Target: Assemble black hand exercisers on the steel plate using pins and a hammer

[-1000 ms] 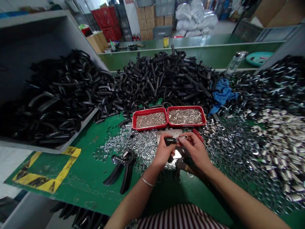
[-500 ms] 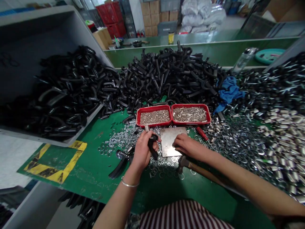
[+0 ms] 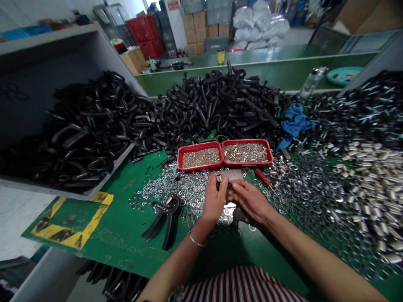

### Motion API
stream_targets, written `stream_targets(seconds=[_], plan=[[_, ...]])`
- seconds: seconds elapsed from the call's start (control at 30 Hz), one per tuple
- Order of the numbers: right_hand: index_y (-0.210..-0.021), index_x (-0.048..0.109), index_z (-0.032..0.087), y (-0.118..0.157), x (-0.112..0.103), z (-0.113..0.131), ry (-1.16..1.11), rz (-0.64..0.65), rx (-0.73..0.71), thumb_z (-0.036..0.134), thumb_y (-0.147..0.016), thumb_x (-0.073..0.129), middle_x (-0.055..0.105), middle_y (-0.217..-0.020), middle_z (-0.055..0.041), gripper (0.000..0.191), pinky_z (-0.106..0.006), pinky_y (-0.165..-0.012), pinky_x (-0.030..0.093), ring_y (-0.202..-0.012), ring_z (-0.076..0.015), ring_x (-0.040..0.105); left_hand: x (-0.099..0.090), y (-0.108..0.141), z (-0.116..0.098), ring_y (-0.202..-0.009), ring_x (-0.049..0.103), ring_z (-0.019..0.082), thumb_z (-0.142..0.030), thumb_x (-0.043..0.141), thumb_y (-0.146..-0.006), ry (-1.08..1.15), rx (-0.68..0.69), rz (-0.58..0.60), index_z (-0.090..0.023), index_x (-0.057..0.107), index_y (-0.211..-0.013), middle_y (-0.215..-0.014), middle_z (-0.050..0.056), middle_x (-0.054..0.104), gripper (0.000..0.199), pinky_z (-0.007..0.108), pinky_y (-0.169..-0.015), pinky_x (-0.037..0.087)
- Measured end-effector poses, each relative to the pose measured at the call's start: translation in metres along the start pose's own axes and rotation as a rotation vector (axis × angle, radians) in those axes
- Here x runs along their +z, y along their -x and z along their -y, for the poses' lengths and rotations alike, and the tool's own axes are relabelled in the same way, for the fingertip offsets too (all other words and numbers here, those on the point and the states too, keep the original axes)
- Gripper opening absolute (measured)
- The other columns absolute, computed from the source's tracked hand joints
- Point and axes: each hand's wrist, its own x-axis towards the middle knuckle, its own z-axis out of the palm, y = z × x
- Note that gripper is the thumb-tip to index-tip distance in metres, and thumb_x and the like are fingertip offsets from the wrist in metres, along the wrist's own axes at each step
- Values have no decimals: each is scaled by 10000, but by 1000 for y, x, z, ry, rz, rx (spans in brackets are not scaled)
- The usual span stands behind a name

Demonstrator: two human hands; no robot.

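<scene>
My left hand [image 3: 214,200] holds a small black plastic handle [image 3: 220,185] upright, with a metal coil spring [image 3: 218,178] at its top. My right hand [image 3: 248,201] reaches in from the right, its fingertips close against that handle. Whether they grip it is hidden. Both hands hover over a square steel plate [image 3: 234,175] and scattered steel washers [image 3: 176,191]. Beneath my right hand lies a hammer head [image 3: 239,216], mostly hidden. A black spring hand grip [image 3: 165,220] rests left of my left hand.
A red two-compartment tray [image 3: 222,153] of small metal parts sits beyond the plate, with a red-handled screwdriver [image 3: 262,178] to its right. Black handles heap behind it and in a grey bin [image 3: 63,54]. Silver tubes [image 3: 368,184] pile at right on the green mat [image 3: 126,247].
My hands have come together over the plate. My right hand has lifted off the plate to the black handle, which now stands upright in my left hand with its spring on top.
</scene>
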Motion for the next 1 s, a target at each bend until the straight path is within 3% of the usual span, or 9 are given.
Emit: stream_targets(seconds=[0.13,0.33,0.47,0.57,0.67,0.7,0.77,0.9,1.0], plan=[[-945,689,171,1,-8,-3,2,40,39,391,-800,809,708,-848,-34,289,-268,-720,547,-733,-123,658,5,-1,2,-879,554,203,-363,531,-977,-98,42,54,-214,574,-929,-917,47,608,163,314,-868,407],[-936,644,209,6,-12,8,267,36,-113,360,-794,816,695,-733,15,269,-273,-688,525,-648,-129,664,2,-1,1,-938,581,212,-341,486,-996,-95,87,153,-214,590,-987,-973,62,635,164,318,-886,412],[-882,614,180,14,-7,4,37,144,75,460,-817,776,684,-812,-12,330,-219,-571,490,-569,-74,584,-3,-3,2,-931,613,212,-349,560,-961,-52,169,284,-218,652,-955,-943,55,673,161,307,-887,427],[-962,622,183,19,-21,15,275,209,135,536,-915,629,692,-802,-31,356,-228,-515,462,-533,-85,549,-4,-7,6,-809,608,190,-389,596,-940,-72,114,314,-210,671,-882,-832,36,666,203,283,-794,440],[-1097,659,221,18,-70,57,1024,51,-121,453,-949,597,727,-848,-54,282,-290,-638,493,-654,-152,620,-3,-13,11,-717,597,153,-466,545,-962,21,-31,202,-199,651,-897,-834,28,670,294,252,-696,449],[-1121,665,227,16,-94,78,1276,-128,-260,413,-948,596,733,-941,-76,263,-324,-734,501,-771,-184,647,-3,-16,12,-701,598,144,-494,532,-963,73,-79,132,-198,637,-920,-865,30,678,318,247,-679,456],[-1111,658,213,7,-147,122,1671,-554,-333,305,-983,482,718,-1048,-94,236,-345,-855,483,-932,-218,649,-2,-22,13,-670,599,130,-540,523,-955,168,-150,0,-196,605,-955,-910,31,689,354,245,-658,471],[-1043,648,82,-10,-232,191,1800,-839,-218,137,-906,452,664,-1069,-224,246,-406,-911,435,-1062,-312,593,6,-29,12,-626,595,117,-566,542,-935,220,-210,-10,-190,578,-979,-892,25,692,380,243,-620,477],[-1083,627,74,-22,-257,205,1846,-881,-124,145,-894,535,660,-1028,-216,221,-374,-847,439,-985,-292,611,17,-28,12,-619,597,106,-563,563,-922,210,-241,88,-186,589,-965,-893,22,693,380,237,-622,477]])
